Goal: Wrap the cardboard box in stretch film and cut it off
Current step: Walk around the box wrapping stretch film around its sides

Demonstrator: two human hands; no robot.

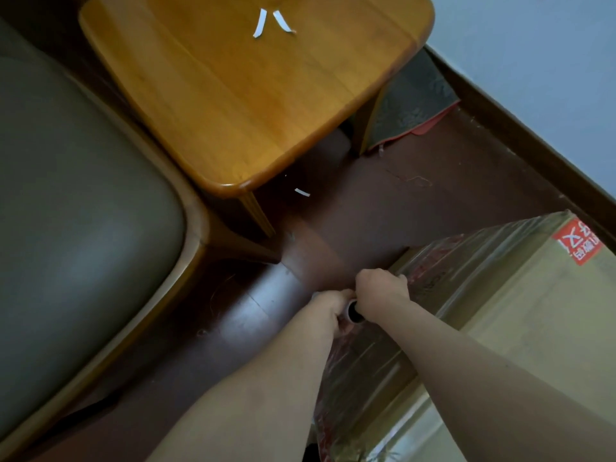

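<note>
Far left: grey cushioned seat with a wooden frame, on the dark floor. Next to it, a wooden side table; two white paper strips lie on its top, near the far edge. A third white strip lies on the floor just past the table's near corner.

Centre, low: my left hand is curled round the near end of the film roll; the open core of the tube shows between my two hands. My right hand is just beside it, fingers curled over the top of the roll, gripping it. The roll sits at the left corner of the cardboard box.

Right: the box stands on the floor, lower right of view. Stretch film covers its left side and part of the top, shiny and wrinkled. A red label with white characters is on the far top corner. Beyond the table leg, a dark patterned mat with a red edge lies on the floor against the pale wall.
</note>
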